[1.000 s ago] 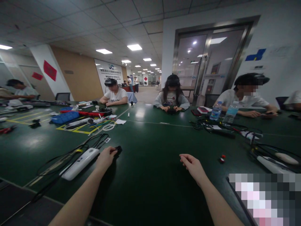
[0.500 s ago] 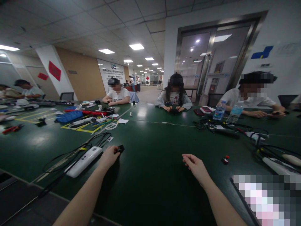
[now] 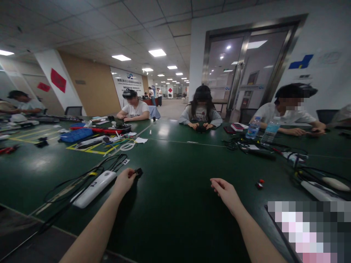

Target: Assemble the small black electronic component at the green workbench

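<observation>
From here, my left hand (image 3: 125,181) pinches a small black object (image 3: 139,171) over the green surface (image 3: 170,204), seemingly light and stiff, best gripped by its edge; my right hand's (image 3: 225,193) fingers look nearly together.

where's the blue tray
In the head view, the blue tray sits on the green table toward the left, beyond the white power strip marked 2.

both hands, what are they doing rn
Left hand: closed on a small black object.
Right hand: fingers loosely curled; whether it holds anything small cannot be told.
</observation>
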Demonstrator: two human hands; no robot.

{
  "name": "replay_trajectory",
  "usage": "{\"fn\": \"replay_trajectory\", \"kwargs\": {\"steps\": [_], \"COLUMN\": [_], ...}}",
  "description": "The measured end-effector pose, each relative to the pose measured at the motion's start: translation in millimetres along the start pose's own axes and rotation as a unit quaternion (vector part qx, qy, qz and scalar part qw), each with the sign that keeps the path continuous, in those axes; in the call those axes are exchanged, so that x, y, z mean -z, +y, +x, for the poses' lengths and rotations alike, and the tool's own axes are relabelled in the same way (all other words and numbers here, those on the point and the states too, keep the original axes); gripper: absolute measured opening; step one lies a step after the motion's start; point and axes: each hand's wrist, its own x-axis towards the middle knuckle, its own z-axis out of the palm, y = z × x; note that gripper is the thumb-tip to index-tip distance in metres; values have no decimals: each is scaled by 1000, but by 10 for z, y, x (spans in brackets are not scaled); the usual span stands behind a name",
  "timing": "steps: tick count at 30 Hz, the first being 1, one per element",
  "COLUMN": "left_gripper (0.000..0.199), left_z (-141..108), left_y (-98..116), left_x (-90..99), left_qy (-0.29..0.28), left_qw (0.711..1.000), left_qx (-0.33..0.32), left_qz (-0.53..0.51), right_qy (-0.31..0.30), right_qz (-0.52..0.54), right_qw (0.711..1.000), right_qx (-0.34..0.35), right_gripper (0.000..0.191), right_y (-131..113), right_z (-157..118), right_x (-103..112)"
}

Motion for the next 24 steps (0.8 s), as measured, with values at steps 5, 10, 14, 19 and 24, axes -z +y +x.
{"fn": "replay_trajectory", "kwargs": {"steps": [5,10,14,19,24], "left_gripper": [20,26,28,39,44], "left_z": [2,-36,-149,-391,-721], "left_y": [-47,125,446,963,1544], "left_x": [-13,-71,-262,-647,-903], "left_qy": [-9,-21,-69,-148,-233], "left_qw": [1000,999,990,955,915], "left_qx": [-4,-27,-112,-229,-266], "left_qz": [-16,-32,-48,-114,-196], "right_qy": [-2,-4,-9,-3,4], "right_qz": [6,2,5,12,15], "right_qw": [1000,1000,1000,1000,999], "right_qx": [18,14,16,17,29], "right_gripper": [29,27,26,23,23], "right_y": [-14,-50,-71,-100,-115], "right_z": [-21,-58,-80,-106,-117], "right_x": [-10,6,9,5,-4]}}
